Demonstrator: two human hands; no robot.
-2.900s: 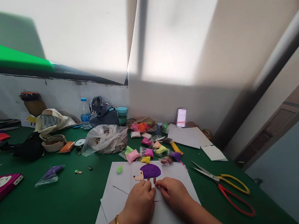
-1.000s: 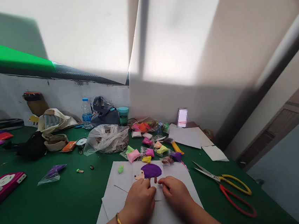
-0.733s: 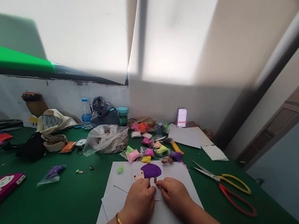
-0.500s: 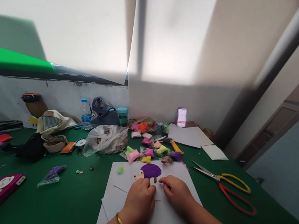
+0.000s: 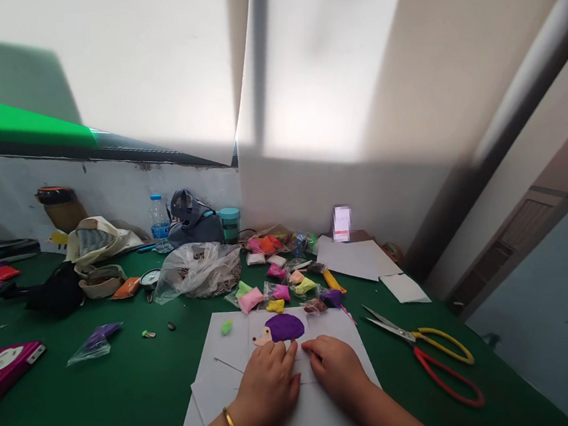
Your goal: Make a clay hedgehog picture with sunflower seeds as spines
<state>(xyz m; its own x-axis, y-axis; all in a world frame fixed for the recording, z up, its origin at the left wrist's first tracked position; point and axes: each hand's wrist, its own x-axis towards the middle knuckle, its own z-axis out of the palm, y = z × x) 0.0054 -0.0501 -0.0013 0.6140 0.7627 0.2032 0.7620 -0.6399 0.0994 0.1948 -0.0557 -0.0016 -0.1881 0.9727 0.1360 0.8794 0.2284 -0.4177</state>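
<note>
A clay hedgehog picture with a purple body and a peach face lies on white paper. My left hand rests on the paper just below it. Its index fingertip presses at the body's lower edge and hides the brown leg there; the thumb is apart from the fingers. To the right, my right hand lies on the paper, index finger pointing at the same spot, other fingers loosely curled. I see nothing in either hand. A thin stick and a green clay lump lie on the paper.
Open scissors with yellow and red handles lie at right. Small clay packets, a clear plastic bag, a water bottle and a blue bag stand behind. A purple packet and a magenta box lie at left.
My left index finger has stretched forward onto the brown leg, which showed before. My right hand has barely moved. The whole view has shifted slightly.
</note>
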